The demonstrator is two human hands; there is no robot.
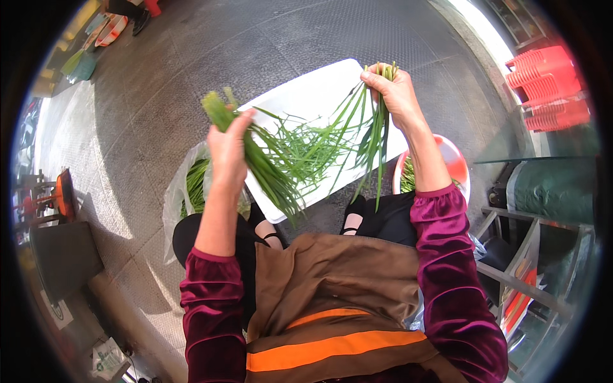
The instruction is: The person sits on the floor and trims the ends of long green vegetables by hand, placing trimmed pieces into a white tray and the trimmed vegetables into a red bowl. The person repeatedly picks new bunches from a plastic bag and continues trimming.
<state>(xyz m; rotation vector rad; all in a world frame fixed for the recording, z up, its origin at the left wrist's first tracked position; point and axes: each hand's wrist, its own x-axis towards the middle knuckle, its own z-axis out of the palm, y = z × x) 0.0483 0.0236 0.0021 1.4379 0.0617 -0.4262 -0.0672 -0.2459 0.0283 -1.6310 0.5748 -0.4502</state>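
My left hand [229,143] grips a thick bunch of green garlic chives [270,167] near its pale stem ends, over the left side of a white board [316,95]. In my right hand [392,93], raised at the board's far right corner, a thinner bunch of chives [378,129] hangs with its leaves downward. Between the hands, loose green leaves [311,148] lie scattered on the board. More chives [195,184] fill a clear plastic bag [175,201] at the left. Cut or sorted greens [408,176] show in a red and white basin [452,155], partly behind my right forearm.
Dark textured floor tiles [158,105] surround the board. Stacked red plastic stools [546,86] stand at the far right, above a metal rack [517,253]. A dark stool [64,258] is at the left. Another person's shoe [140,23] and a basin [111,31] appear at upper left.
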